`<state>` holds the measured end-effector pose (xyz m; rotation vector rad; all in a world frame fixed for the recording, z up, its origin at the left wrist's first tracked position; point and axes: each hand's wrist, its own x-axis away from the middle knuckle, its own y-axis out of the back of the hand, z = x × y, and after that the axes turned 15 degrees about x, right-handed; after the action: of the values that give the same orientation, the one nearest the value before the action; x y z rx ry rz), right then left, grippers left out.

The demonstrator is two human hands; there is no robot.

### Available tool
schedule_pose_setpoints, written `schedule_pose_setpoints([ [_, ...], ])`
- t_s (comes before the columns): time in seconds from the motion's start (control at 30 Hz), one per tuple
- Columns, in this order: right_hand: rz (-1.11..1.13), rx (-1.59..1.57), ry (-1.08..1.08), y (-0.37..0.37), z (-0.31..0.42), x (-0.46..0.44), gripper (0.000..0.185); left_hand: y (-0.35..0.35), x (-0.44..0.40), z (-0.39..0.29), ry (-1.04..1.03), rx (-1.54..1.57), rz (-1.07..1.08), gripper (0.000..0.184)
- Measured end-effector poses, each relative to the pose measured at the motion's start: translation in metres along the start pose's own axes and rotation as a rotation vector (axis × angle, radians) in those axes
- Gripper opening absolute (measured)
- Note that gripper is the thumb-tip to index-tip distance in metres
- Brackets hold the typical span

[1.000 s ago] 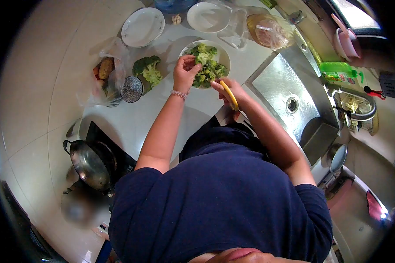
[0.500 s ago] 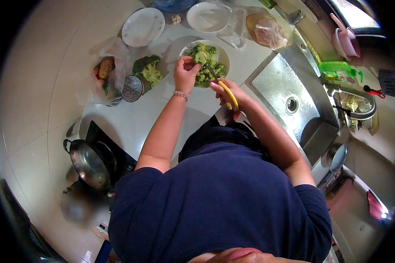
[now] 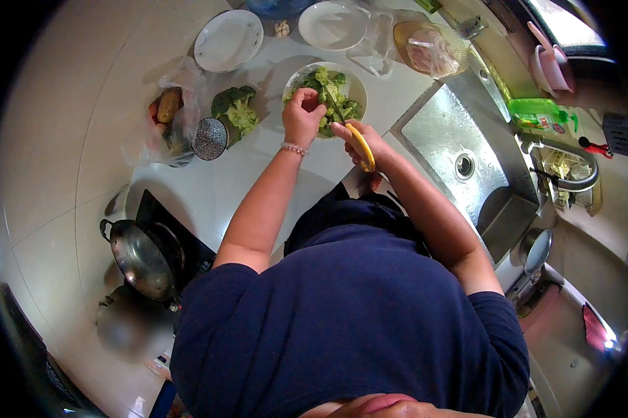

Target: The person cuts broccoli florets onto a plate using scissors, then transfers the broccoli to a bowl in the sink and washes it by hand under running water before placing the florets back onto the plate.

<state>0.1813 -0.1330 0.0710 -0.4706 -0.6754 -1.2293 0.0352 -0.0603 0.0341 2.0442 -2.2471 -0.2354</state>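
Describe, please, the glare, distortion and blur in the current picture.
Head view throughout: fisheye distortion, black corners; glare on the rectangular stainless-steel sink; a blurred patch below the round grey metal wok; yellow-handled scissors, their dark blades indistinct.

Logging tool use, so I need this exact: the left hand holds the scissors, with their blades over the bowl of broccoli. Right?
Wrong hand: the head view shows the scissors in the right hand, not the left hand. Their blades are indeed over the bowl of broccoli.
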Motion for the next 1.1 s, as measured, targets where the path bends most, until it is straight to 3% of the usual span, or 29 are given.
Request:
schedule_pose_setpoints([
  [0.27,-0.184,0.108,0.074,-0.007,-0.011,-0.008,0.044,0.005,-0.013,0.022,0.137,0.132,0.072,0.022],
  [0.33,-0.186,0.129,0.040,-0.009,-0.010,-0.008,0.044,0.005,-0.013,0.017,0.307,0.263,0.068,0.022],
  [0.57,-0.061,-0.099,-0.074,-0.011,-0.001,-0.018,0.043,0.004,-0.015,0.013,0.512,0.181,0.165,0.021],
  [0.77,0.059,-0.219,-0.114,-0.014,-0.014,-0.028,0.043,0.014,-0.017,0.034,0.679,0.353,0.153,0.021],
  [0.93,0.369,-0.440,-0.097,0.005,-0.026,-0.034,0.050,0.025,-0.018,0.047,0.815,0.790,0.001,0.021],
  [1.03,0.156,-0.277,-0.132,0.005,-0.023,-0.031,0.054,0.030,-0.019,0.036,0.818,0.906,0.008,0.023],
  [1.1,0.142,-0.122,-0.070,0.010,-0.024,-0.034,0.054,0.030,-0.019,0.030,0.791,0.867,0.009,0.024],
])
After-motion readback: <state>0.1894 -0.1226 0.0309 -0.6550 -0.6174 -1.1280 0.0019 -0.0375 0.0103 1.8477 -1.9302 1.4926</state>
